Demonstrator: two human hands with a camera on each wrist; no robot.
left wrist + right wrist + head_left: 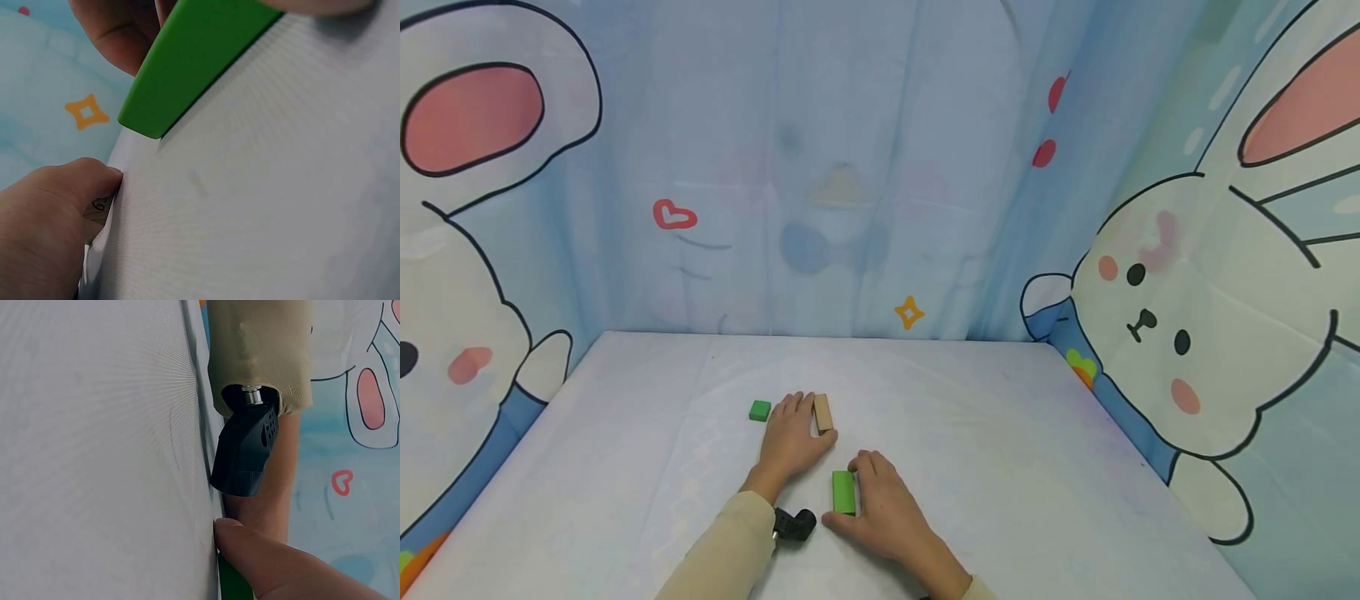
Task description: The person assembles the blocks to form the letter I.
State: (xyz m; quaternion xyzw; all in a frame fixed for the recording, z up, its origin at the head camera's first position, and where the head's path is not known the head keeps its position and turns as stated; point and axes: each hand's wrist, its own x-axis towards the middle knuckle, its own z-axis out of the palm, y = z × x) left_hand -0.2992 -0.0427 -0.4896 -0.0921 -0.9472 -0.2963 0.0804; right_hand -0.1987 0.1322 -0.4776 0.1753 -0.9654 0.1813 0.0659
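Observation:
My left hand (793,435) is at a light wooden block (823,413), with its fingers along the left side and the thumb curled at the near end. In the left wrist view, the thumb partly covers the wooden block (98,209), which bears dark marks. Nearer to me, my right hand (883,510) holds a bright green rectangular block (843,492) lengthwise, fingertips at its far end and thumb at its near end. The right wrist view has only a sliver of the green block (234,578) under the thumb.
A small green block (760,410) lies just left of my left hand. The table (1000,433) has a white cloth, and a curtain printed with rabbits (850,125) stands behind it. A black wrist camera (795,525) juts from the left sleeve.

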